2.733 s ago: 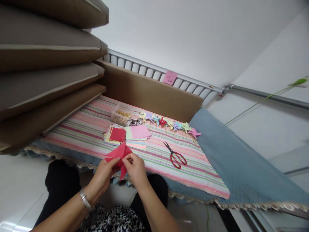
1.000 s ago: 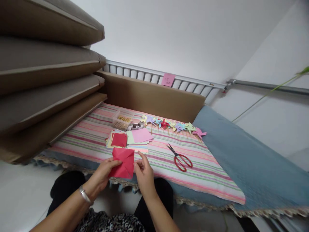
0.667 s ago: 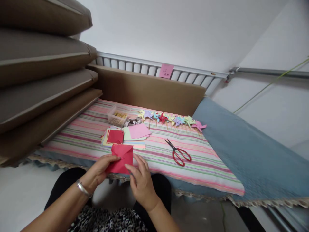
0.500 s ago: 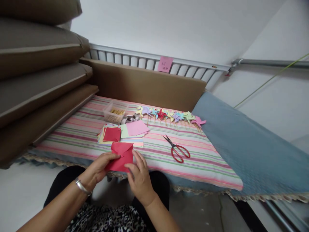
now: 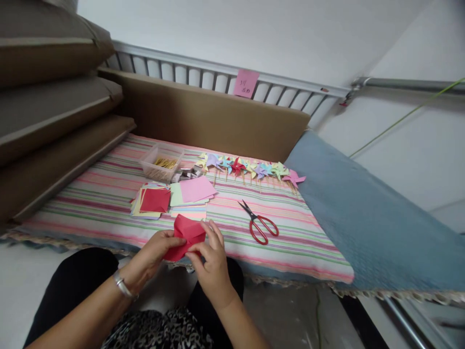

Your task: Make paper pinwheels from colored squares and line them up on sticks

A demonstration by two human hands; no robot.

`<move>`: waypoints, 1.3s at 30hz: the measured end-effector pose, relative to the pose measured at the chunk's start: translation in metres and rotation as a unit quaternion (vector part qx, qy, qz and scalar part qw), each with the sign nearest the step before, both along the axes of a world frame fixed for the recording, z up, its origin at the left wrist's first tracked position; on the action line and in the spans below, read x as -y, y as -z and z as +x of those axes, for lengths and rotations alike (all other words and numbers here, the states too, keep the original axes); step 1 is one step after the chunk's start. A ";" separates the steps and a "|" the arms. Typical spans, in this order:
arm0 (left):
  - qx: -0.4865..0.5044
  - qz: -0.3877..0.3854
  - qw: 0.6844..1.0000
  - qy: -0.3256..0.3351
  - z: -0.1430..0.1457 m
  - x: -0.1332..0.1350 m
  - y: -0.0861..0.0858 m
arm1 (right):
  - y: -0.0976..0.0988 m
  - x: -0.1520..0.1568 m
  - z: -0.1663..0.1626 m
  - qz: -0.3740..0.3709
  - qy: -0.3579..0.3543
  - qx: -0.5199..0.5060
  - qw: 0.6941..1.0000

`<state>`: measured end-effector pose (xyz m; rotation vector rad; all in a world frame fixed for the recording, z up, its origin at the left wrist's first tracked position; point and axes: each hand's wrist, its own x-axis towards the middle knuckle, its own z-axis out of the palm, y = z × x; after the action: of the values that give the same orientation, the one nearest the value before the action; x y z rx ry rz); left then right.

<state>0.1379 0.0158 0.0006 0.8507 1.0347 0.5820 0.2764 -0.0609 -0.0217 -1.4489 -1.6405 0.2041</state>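
A red paper square (image 5: 186,227), cut and partly folded, is held above the front edge of the striped cloth. My left hand (image 5: 154,252) pinches it from the left, thumb pressed on its middle. From the right, my right hand (image 5: 210,259) grips a part of the same paper between thumb and fingers. Just beyond lie a stack of coloured paper with a red square (image 5: 155,199) on top and a pink sheet (image 5: 196,188) over green ones. Scissors (image 5: 258,223) with red handles rest partly open to the right.
A clear plastic box (image 5: 162,162) of thin sticks stands behind the papers, beside small metallic pieces (image 5: 189,173). Several paper pinwheels (image 5: 238,167) on sticks lie in a row along a brown board (image 5: 210,116). Brown stacked cushions (image 5: 58,121) rise at the left.
The red paper has been turned a little, and my right fingers have drawn part of it inward toward its middle. The head view has shifted slightly, so the table appears moved left.
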 end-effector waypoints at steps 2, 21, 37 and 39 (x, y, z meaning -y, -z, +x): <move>-0.020 -0.006 1.000 0.003 0.008 0.000 -0.001 | -0.001 -0.003 0.004 -0.007 0.016 0.001 1.000; 0.054 0.002 0.991 0.124 0.058 0.002 0.006 | -0.013 0.019 0.039 -0.035 0.125 0.017 0.991; 0.059 0.064 0.995 0.058 -0.034 0.009 -0.009 | -0.038 0.008 -0.037 -0.022 0.096 -0.014 0.995; 0.049 0.065 0.995 0.056 -0.048 0.005 -0.010 | -0.048 0.002 -0.041 -0.012 0.092 -0.053 0.994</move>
<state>0.0897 0.0110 0.0110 0.9789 0.8609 0.5948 0.2355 -0.0631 0.0262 -1.5711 -1.4155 0.1930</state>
